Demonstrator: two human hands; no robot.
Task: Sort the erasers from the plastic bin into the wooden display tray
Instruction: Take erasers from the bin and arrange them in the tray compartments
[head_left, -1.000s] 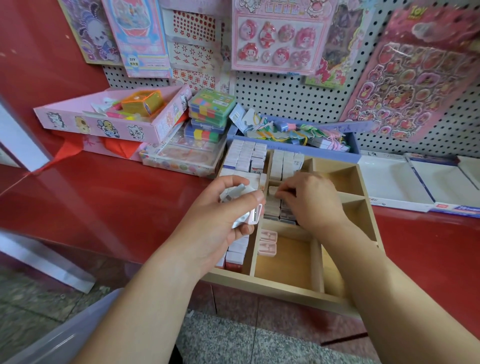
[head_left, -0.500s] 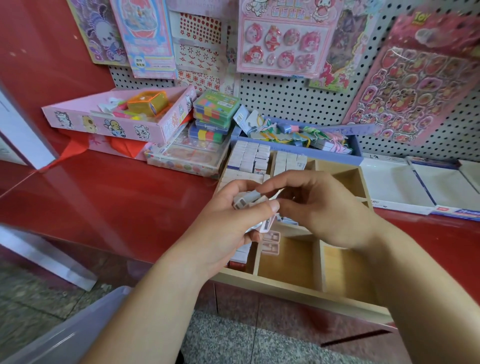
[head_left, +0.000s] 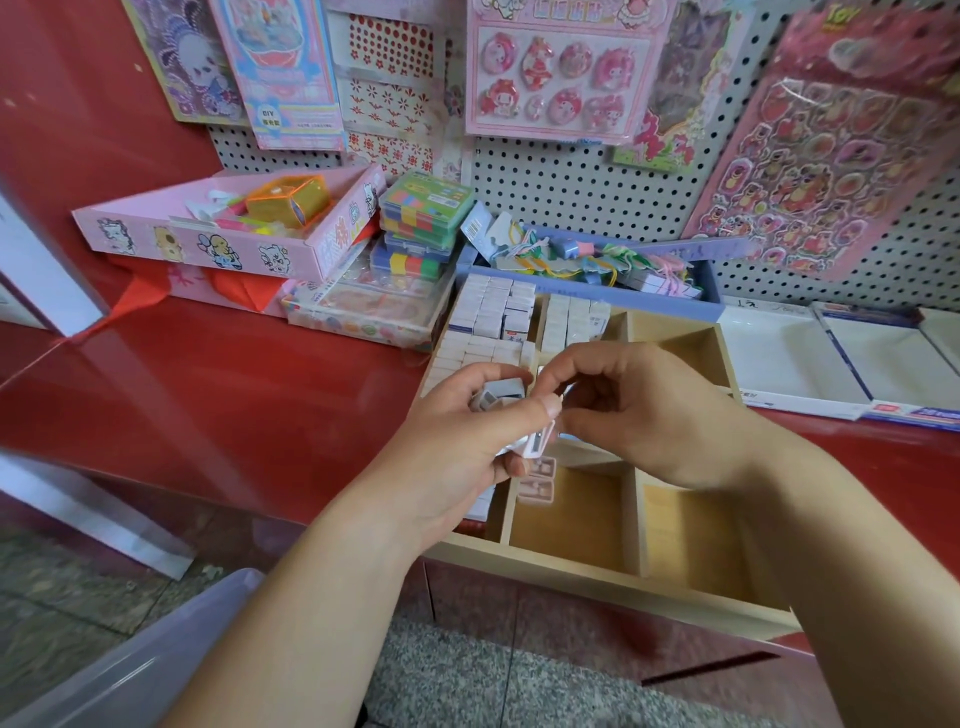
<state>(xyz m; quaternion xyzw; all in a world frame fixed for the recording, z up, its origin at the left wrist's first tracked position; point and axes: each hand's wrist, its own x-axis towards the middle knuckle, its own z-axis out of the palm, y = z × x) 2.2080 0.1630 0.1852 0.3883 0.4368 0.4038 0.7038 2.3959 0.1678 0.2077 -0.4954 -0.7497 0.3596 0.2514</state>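
Two hands meet just above the wooden display tray (head_left: 597, 577), over its middle compartments. Your left hand (head_left: 457, 431) is curled around a cluster of small erasers (head_left: 498, 396) – a grey block shows at the top of the fist and a white piece juts out below your thumb. Your right hand (head_left: 649, 415) comes in from the other side with its fingers bent, thumb and forefinger tips right against that cluster; whether they pinch a piece cannot be told, since the contact is hidden between the hands.

The tray lies on the red counter (head_left: 208, 389), its near edge jutting past the counter's front. Its far-left compartments are packed with rows of white boxed erasers (head_left: 493, 317), and more fill the next compartment over. Two pink erasers (head_left: 537, 480) lie at the far end of a near compartment, just below your left fingertips. The clear plastic bin (head_left: 156, 670) is at the lower left, only its rim showing, well apart from the tray.

Behind the tray a blue tray (head_left: 592, 291) holds tangled coloured trinkets, and a pink cardboard box (head_left: 218, 244) sits off to the left – sticker sheets hang on the pegboard (head_left: 571, 192) above.
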